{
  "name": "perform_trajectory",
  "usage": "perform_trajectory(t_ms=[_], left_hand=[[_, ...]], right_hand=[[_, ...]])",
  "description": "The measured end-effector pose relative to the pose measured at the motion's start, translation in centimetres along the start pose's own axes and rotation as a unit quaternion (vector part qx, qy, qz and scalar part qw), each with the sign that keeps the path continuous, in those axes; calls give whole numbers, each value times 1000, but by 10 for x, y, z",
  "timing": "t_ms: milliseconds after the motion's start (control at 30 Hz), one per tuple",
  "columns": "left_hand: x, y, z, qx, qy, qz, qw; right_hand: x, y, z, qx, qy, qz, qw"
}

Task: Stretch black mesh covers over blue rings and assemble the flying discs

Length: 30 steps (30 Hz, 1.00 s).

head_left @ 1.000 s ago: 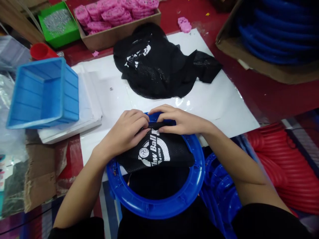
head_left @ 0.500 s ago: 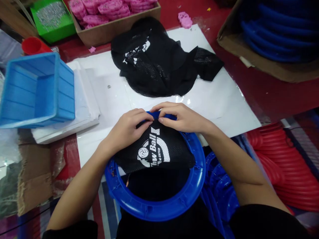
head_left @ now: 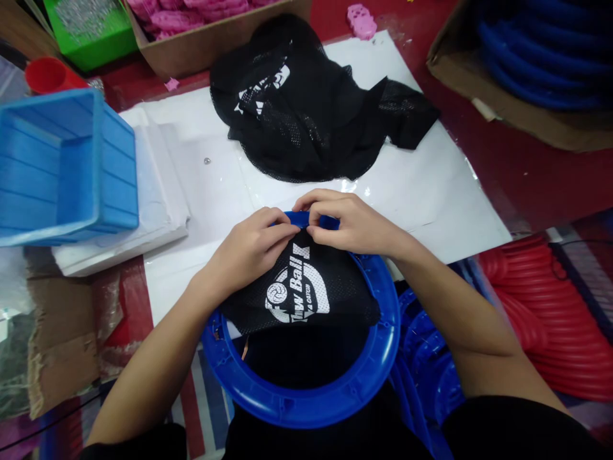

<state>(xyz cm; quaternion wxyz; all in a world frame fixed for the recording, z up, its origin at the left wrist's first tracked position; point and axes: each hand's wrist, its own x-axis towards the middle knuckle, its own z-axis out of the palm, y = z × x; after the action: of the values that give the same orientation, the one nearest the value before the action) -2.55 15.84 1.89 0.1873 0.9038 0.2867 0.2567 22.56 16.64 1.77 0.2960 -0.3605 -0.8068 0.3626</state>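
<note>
A blue plastic ring (head_left: 306, 409) leans against the table edge in front of my body. Black mesh fabric (head_left: 345, 287) with white "Throw Ball"-like lettering lies across the ring's upper half. With thumb and fingers pinched, my left hand (head_left: 261, 246) grips the fabric's top edge at the ring's far rim. Close beside it, my right hand (head_left: 342, 220) pinches the same edge, its index finger arched over the rim. The fingertips hide the exact spot where fabric meets ring. More black mesh pieces (head_left: 306, 121) lie spread on the white sheet beyond.
A blue bin (head_left: 115, 172) stands on a white foam slab (head_left: 163, 217) at left. Behind are a green box of small metal parts (head_left: 90, 51) and a carton (head_left: 191, 54) of pink pieces. Blue rings (head_left: 536, 70) fill a carton at right; red rings (head_left: 560, 319) lie below.
The view has shifted slightly. Both hands stay at the ring's far rim, with the left fingers now closer together along the fabric edge.
</note>
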Motion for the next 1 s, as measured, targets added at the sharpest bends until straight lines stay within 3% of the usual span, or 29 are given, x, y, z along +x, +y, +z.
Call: perform_trajectory(t_ms=[467,700,800,1000], left_hand=[[0,0,4,21,6,1,1000],[3,10,0,181,-94,33,978],[4,12,1,226,-109,40,967],[20,-17,-7,238,-110,-48,964]], right_hand=[[3,3,3,12,4,6,1000],[2,7,10,-5,7,-32,999],[2,11,13,-37,13,-69,997],[33,26,-6,-144,8,-122,982]])
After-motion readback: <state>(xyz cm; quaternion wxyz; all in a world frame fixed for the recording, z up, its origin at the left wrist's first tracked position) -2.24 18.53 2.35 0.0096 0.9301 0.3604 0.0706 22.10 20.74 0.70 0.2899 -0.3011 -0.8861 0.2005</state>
